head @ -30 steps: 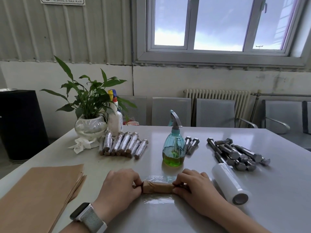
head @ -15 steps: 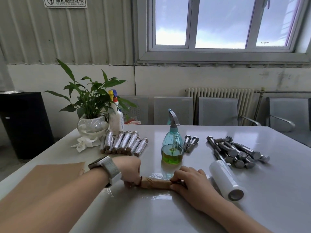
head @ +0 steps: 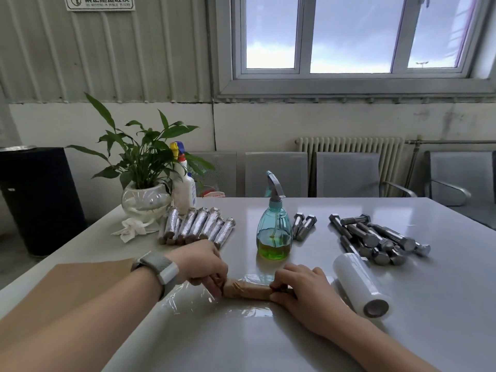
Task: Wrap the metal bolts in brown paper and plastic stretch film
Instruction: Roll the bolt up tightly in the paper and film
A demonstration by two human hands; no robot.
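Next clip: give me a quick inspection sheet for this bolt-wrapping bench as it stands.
Surface: grey table, glossy.
Job's things: paper-wrapped bolt lying on stretch film sheet; film roll; loose bolts; finished wrapped bolts; brown paper.
Clutter: spray bottle, potted plant, white bottle, crumpled tissue.
Hands: left hand and right hand each grip one end of the bolt.
Cables: nothing seen.
Surroundings: window, radiator, chairs, black bin.

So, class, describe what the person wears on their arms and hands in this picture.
Both forearms are bare, with no sleeves or gloves in view. The left hand has a smartwatch at the wrist, with a grey woven band and a pale casing. The right hand wears nothing visible.
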